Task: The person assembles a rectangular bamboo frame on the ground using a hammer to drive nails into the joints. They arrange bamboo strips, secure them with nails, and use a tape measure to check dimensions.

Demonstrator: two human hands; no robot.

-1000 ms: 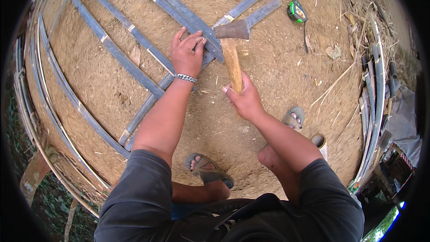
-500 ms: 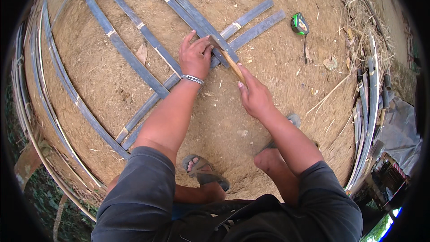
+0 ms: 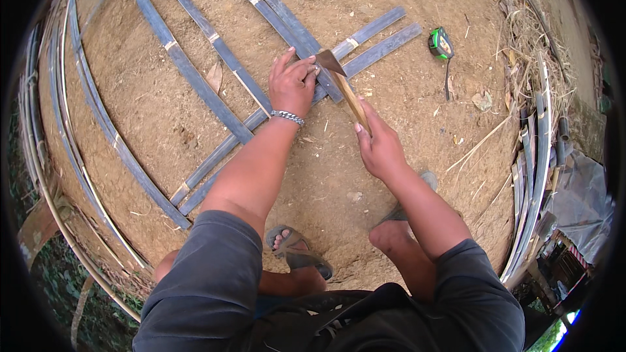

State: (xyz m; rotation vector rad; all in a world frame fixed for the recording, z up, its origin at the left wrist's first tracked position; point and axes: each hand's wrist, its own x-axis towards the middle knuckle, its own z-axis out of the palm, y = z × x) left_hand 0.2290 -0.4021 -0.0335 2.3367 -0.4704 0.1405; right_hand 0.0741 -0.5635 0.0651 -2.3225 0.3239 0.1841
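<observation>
My right hand [image 3: 380, 145] is wrapped round the wooden handle of a hammer [image 3: 353, 102]. Its dark, wedge-like metal head sits just right of my left fingertips, above a bamboo slat [image 3: 301, 34]. My left hand [image 3: 291, 85], with a chain bracelet at the wrist, rests where this slat crosses two others. Thumb and index finger are pinched together there; whatever small thing they hold is too small to make out. The crossing slats [image 3: 381, 47] run from lower left to upper right, partly hidden under my left hand and forearm.
More dark bamboo slats [image 3: 195, 80] lie side by side on the dirt ground to the left. A green and black tape measure [image 3: 441, 44] lies at the upper right, its strap hanging toward me. Bundled bamboo strips [image 3: 536, 156] and dry straw [image 3: 521, 32] line the right side.
The hammer head has lifted slightly up and to the right, away from my left fingertips. My left hand stays at the slat crossing. The whole view has shifted a little.
</observation>
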